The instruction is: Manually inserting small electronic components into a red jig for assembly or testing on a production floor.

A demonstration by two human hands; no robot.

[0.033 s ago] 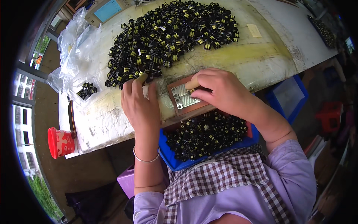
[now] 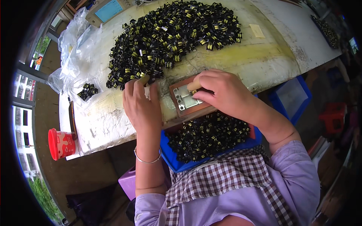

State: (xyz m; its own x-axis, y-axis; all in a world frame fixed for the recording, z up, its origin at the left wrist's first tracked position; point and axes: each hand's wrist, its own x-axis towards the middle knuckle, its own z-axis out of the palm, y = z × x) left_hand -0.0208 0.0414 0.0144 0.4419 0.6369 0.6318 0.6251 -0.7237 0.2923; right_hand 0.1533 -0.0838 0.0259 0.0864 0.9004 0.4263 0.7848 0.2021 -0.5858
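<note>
My right hand [image 2: 220,88] has thumb and finger pinched together on a small black-and-yellow coil part [image 2: 194,91], mostly hidden by the fingertips. It is held at a grooved metal plate [image 2: 182,98] fixed on a reddish-brown board [image 2: 191,110] at the table's near edge. My left hand [image 2: 142,105] is at the near side of a large pile of black-and-yellow coil parts [image 2: 177,32]. Its fingers are curled, with a tan finger cot on the forefinger; whatever lies between the fingertips is too dark to make out.
Below the table edge, a blue bin [image 2: 171,160] holds many similar parts. A red tub [image 2: 61,144] stands at the table's left corner, near clear plastic bags [image 2: 77,49] and a small heap of parts [image 2: 88,91]. A screened instrument [image 2: 108,11] stands at the back left; another blue bin [image 2: 292,98] is on the right.
</note>
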